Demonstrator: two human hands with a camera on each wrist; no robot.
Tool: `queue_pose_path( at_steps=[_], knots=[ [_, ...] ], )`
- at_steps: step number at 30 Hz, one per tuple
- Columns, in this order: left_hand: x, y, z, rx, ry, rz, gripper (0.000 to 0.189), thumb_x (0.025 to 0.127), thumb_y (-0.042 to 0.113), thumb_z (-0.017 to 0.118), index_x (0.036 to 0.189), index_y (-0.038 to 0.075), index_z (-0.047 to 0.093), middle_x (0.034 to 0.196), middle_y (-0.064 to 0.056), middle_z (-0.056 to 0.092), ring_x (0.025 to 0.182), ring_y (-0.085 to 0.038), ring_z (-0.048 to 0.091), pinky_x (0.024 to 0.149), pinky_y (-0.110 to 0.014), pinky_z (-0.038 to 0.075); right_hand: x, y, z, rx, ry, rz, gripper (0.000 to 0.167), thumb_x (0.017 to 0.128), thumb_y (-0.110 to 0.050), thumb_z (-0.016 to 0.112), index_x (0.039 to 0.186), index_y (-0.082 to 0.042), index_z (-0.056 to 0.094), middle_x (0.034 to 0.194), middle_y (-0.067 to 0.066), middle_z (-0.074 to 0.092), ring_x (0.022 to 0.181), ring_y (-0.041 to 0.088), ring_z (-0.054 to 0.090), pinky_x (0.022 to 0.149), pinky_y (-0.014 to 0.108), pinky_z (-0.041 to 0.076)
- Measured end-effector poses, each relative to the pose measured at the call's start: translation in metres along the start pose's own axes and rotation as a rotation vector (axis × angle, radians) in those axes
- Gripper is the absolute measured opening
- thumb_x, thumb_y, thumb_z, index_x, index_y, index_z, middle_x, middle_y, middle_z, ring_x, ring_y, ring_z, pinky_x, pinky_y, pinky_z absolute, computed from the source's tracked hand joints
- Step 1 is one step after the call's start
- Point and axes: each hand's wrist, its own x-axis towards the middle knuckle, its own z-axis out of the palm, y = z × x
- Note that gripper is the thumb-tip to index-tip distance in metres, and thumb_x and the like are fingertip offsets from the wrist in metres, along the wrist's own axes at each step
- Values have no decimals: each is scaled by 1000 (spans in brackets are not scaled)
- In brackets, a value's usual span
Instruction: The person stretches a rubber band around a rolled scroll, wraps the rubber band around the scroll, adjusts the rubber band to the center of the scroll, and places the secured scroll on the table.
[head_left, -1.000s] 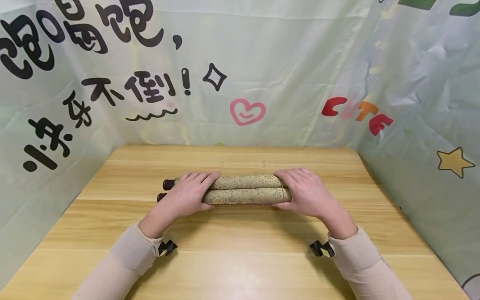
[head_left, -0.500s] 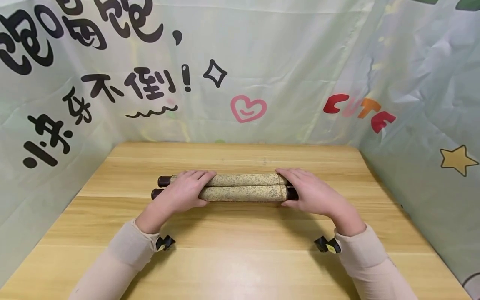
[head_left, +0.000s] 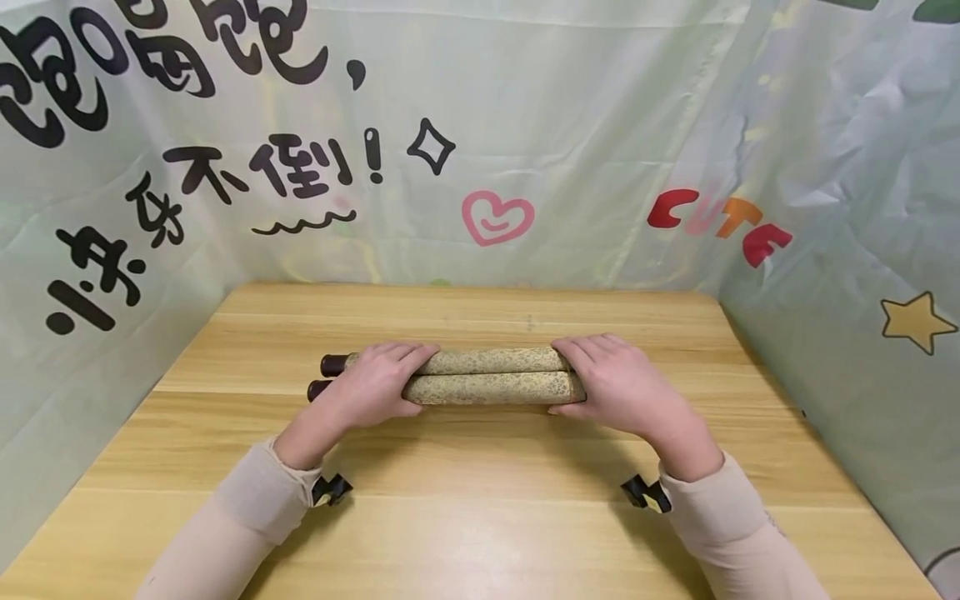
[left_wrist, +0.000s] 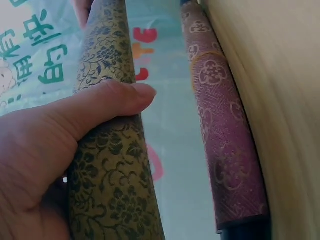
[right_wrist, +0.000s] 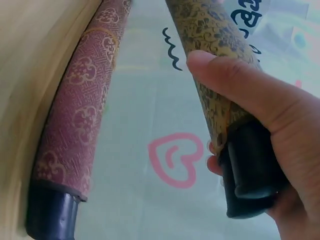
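Two rolled scrolls in yellow patterned cloth, a rear scroll (head_left: 495,361) and a front scroll (head_left: 491,389), lie side by side across both hands. My left hand (head_left: 381,383) grips the pair near the left end, fingers over the far side and thumb on the near side. Dark end knobs (head_left: 333,365) stick out past it. The right end is gripped by my right hand (head_left: 618,379), which covers the knobs there from above; the right wrist view shows black knobs (right_wrist: 255,160). Below the pair, a purple patterned scroll (left_wrist: 225,115) lies on the table, hidden in the head view.
The wooden table (head_left: 480,500) stretches out on all sides of the hands. A pale printed cloth backdrop (head_left: 585,125) rises behind and at both sides. Small black wrist mounts (head_left: 332,490) hang at the cuffs.
Half a second ago the right hand had shifted outward, baring a dark knob; it has since come back in and covers it. The scrolls have shifted slightly left, then right.
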Motion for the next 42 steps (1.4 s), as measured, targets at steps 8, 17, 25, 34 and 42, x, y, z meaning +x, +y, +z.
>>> queue_pose_path(
  at_steps=[8,17,25,34,42],
  knots=[
    [2,9,-1,68,24,5,85,69,38,88,138,3,52,127,-21,60,115,-40,57,92,-59,46,9,-18,7,-88,1,3,101,58,-71,78,123,3,55,107,13,66,99,31,64,92,43,49],
    [5,9,5,80,14,-5,86,71,41,86,140,4,51,128,-20,60,116,-39,57,94,-59,46,2,-6,-2,115,-54,102,112,64,-83,61,142,-3,47,125,15,62,114,31,58,99,52,39],
    [1,4,3,90,35,-36,86,70,40,88,140,5,52,126,-17,61,114,-38,58,96,-56,45,-10,14,-15,164,-73,99,96,71,-63,77,141,-5,48,131,11,58,120,31,53,102,54,34],
    [0,3,4,154,61,-11,87,67,41,88,138,5,53,125,-17,62,112,-37,59,93,-55,46,-5,7,-5,80,-107,76,75,78,-47,77,135,-4,53,127,10,58,119,31,53,103,52,35],
    [0,12,4,224,91,-4,86,67,41,89,138,8,53,124,-14,62,112,-36,59,86,-55,47,-2,0,6,32,-91,54,79,75,-42,81,134,2,51,124,14,58,116,32,54,101,51,38]
  ],
)
